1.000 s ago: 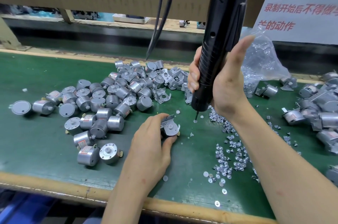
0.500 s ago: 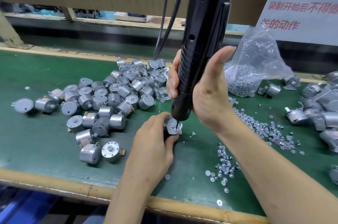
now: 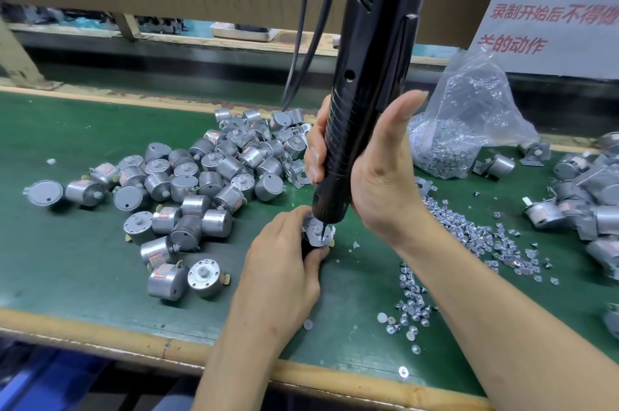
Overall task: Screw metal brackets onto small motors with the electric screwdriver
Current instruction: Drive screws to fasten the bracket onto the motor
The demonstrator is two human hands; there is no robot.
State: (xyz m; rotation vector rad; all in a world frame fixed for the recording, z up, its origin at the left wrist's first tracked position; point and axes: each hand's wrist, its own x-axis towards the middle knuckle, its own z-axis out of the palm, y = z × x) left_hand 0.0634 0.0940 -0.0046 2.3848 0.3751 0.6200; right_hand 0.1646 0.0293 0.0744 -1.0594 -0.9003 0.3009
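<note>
The left hand rests on the green bench mat nearest the front edge. Its fingers and thumb are curled round a small motor stood on end, with a metal bracket on top. Just above it the right hand is wrapped round the lower grip of the black electric screwdriver, thumb lying straight up the body. The tool is held nearly upright, and its bit touches the bracket – so the hands sit close together, each clamped on its own thing.

Loose screws are scattered on the mat to the right of the hands. A heap of bare motors lies to the left, and motors with brackets lie at the right edge. Farther back is a clear bag of screws – behind it hang black cables and a white sign with red characters.
</note>
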